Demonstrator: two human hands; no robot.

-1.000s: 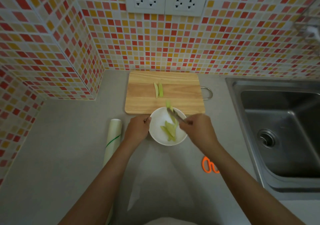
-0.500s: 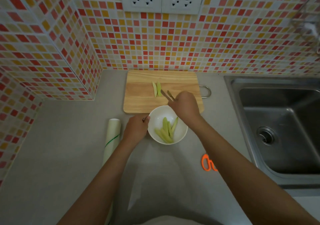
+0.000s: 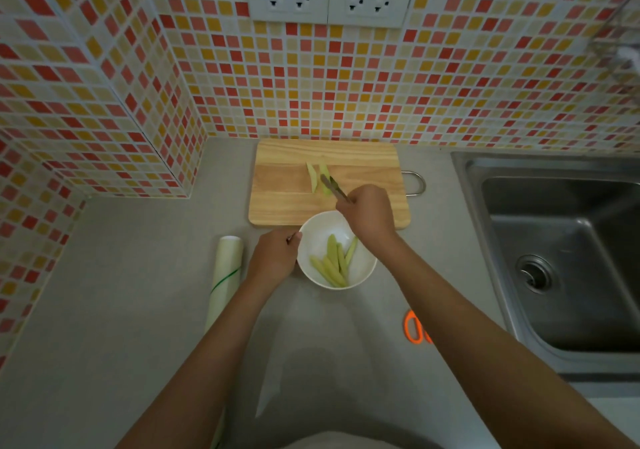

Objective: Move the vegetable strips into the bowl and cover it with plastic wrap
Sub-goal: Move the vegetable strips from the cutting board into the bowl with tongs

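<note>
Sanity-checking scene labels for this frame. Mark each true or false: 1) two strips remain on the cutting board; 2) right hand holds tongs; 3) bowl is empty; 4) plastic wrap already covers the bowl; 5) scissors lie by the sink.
1) True: two vegetable strips lie on the cutting board.
2) True: the right hand holds tongs at those strips.
3) False: the bowl, steadied by the left hand, holds several strips.
4) False: the bowl is uncovered; the plastic wrap roll lies to its left.
5) True: orange scissors lie near the sink.

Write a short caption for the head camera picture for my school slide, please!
Right hand uses tongs on vegetable strips on the cutting board; left hand steadies the bowl.
</note>
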